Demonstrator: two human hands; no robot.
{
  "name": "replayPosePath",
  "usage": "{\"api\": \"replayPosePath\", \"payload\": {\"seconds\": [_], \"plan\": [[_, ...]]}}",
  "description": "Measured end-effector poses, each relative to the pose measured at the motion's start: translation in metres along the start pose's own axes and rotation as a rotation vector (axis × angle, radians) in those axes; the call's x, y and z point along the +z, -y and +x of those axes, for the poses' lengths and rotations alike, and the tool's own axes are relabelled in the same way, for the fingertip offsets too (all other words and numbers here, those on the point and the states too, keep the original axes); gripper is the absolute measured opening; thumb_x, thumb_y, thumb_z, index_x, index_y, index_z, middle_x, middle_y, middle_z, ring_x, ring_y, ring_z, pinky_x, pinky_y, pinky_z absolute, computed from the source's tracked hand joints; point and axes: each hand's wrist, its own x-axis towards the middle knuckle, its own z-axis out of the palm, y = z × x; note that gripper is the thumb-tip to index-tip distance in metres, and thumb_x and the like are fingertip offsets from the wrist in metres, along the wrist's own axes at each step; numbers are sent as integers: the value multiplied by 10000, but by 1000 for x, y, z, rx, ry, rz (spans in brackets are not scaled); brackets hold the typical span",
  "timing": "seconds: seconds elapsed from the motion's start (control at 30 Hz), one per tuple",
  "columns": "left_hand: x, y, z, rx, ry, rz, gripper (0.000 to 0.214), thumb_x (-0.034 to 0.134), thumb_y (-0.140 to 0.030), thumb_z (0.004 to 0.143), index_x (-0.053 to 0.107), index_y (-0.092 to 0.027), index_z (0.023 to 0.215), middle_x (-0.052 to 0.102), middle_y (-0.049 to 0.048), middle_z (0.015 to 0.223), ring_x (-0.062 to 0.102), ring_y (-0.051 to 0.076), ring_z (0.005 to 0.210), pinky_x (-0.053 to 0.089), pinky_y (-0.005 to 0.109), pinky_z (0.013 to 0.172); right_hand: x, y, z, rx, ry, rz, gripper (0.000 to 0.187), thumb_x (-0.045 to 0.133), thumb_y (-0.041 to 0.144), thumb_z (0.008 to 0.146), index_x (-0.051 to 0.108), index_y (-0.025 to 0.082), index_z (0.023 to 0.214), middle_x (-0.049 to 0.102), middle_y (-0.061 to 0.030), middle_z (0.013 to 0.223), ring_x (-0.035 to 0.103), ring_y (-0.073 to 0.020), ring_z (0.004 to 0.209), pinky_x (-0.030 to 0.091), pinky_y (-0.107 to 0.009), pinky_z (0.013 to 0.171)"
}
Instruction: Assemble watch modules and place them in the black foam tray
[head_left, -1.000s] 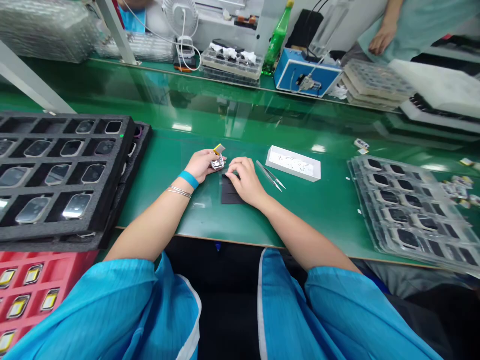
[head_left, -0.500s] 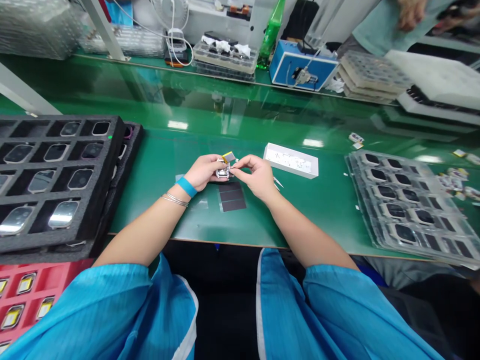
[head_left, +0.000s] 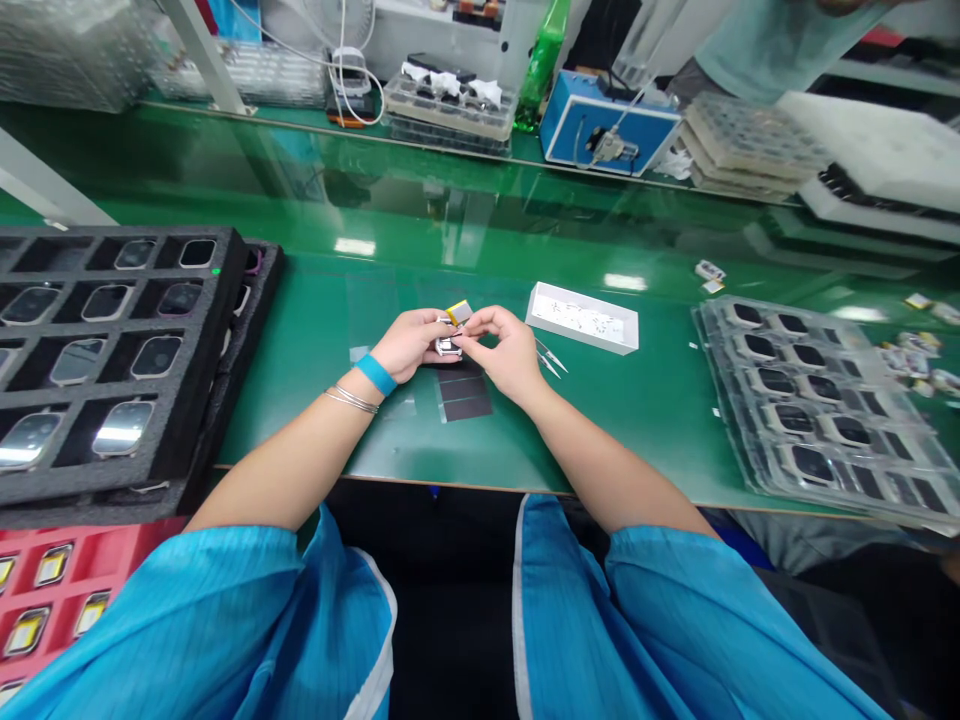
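My left hand (head_left: 409,343) is closed around a small silver watch case (head_left: 448,346) with a yellow-edged battery (head_left: 459,312) sticking up from it, held just above the green bench (head_left: 315,330). My right hand (head_left: 504,350) pinches at the case from the right, fingertips touching it; what sits between those fingertips is too small to make out. A dark sheet of black strips (head_left: 463,392) lies on the bench right under both hands. Metal tweezers (head_left: 551,359) lie just right of my right hand.
A black foam tray (head_left: 217,330) of watch cases fills the left. A white flat box (head_left: 583,318) lies past the tweezers. Clear blister trays (head_left: 817,410) of parts sit at right. A red tray (head_left: 127,545) with batteries is at lower left. Another person's sleeve (head_left: 757,50) shows at top right.
My right hand rose from the dark sheet to the watch case in my left hand and now pinches at it. The view shifted slightly.
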Motion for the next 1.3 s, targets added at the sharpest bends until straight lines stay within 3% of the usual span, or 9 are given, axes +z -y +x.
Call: {"api": "replayPosePath", "payload": {"seconds": [0.2, 0.3, 0.43, 0.53, 0.63, 0.77, 0.93, 1.3], "plan": [[1, 3, 0, 11, -20, -19, 66, 648, -72, 725, 608, -124, 717, 619, 11, 618, 588, 92, 552, 587, 258, 610, 1, 5, -4, -79, 12, -144, 111, 686, 180, 763, 587, 219, 796, 685, 7, 827, 648, -166, 763, 522, -334, 796], [0, 3, 0, 33, -31, -35, 76, 647, -73, 718, 595, -128, 720, 633, 8, 642, 590, 87, 547, 579, 243, 589, 1, 9, -4, -152, 4, -307, 108, 675, 153, 778, 597, 227, 788, 660, -23, 861, 624, -215, 900, 502, -388, 871], [-2, 4, 1, 47, -7, -27, 79, 652, -87, 718, 591, -130, 745, 683, 40, 726, 635, 112, 587, 579, 249, 573, -4, 0, 3, -125, -92, -345, 265, 764, 221, 707, 600, 217, 916, 599, -78, 1079, 560, -262, 1074, 469, -439, 955], [-2, 6, 2, 36, 21, 0, 88, 660, -97, 715, 598, -134, 765, 664, 29, 676, 666, 144, 608, 585, 277, 595, -9, -15, 10, 16, -56, -120, 402, 783, 371, 705, 589, 209, 1017, 618, -63, 1067, 604, -216, 983, 512, -382, 874], [-2, 8, 3, 15, 52, 17, 105, 662, -105, 720, 623, -125, 814, 688, 53, 740, 697, 174, 658, 584, 290, 619, -11, -22, 14, 58, 13, 24, 330, 718, 456, 774, 628, 208, 972, 674, -35, 973, 638, -185, 921, 514, -346, 864], [-3, 8, 4, -2, 95, -25, 167, 633, -84, 721, 650, -108, 886, 700, 75, 809, 707, 182, 706, 588, 313, 679, -10, -14, 12, 7, 0, -46, 215, 659, 418, 835, 666, 203, 835, 707, -15, 857, 659, -180, 825, 513, -337, 825], [-3, 9, 4, 3, 213, -81, 365, 663, 32, 613, 652, -108, 950, 701, 44, 852, 693, 139, 777, 568, 269, 774, -11, -8, 9, -44, -81, -129, 151, 644, 341, 846, 678, 196, 824, 721, -6, 838, 662, -167, 794, 508, -318, 804], [-2, 12, 8, -10, 91, 9, 148, 663, -82, 748, 660, -114, 893, 689, 50, 741, 688, 148, 662, 574, 266, 645, -4, -8, 5, -83, -107, -206, 121, 650, 313, 845, 696, 203, 825, 728, -4, 839, 657, -173, 813, 503, -328, 828]]}}
